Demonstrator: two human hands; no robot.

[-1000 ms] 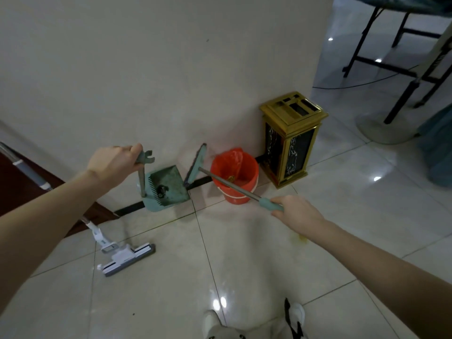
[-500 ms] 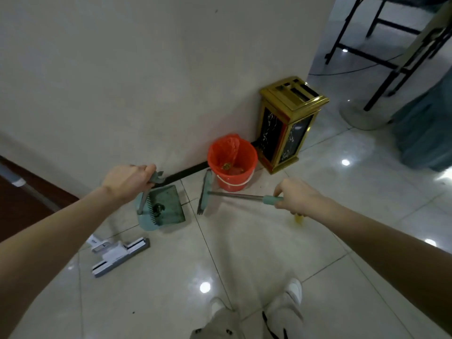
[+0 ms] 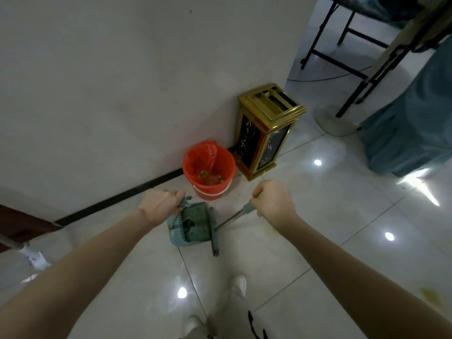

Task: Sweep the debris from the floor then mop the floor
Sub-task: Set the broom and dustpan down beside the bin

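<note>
With the left hand clamped on the dustpan handle and the right hand gripping the broom at mid-frame, tilting the pan could have spilled its dark clump.

A pale wall with a black baseboard meets glossy white floor tiles; black furniture legs stand at the upper right.
</note>
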